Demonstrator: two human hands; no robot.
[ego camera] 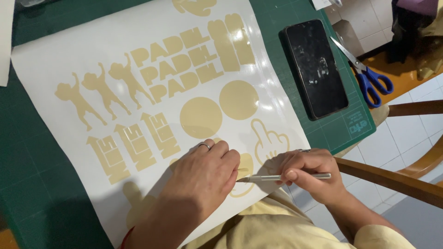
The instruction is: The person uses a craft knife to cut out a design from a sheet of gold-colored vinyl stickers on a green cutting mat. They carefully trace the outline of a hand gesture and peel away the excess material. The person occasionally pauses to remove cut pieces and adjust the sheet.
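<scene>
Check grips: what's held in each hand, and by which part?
Right hand pinches a slim silver craft knife mid-shaft. Left hand holds nothing; it presses on the white vinyl sheet.

At the lower centre of the frame, a person's left hand (205, 173) presses flat on a white sheet (60, 60) of pale yellow cut-out shapes while the right hand (307, 173) grips a thin silver craft knife (288, 176), tip touching a sticker (244, 180) between the hands. A dark phone (316, 69) and blue-handled scissors (367, 74) lie at upper right on the green cutting mat (37, 175).
</scene>
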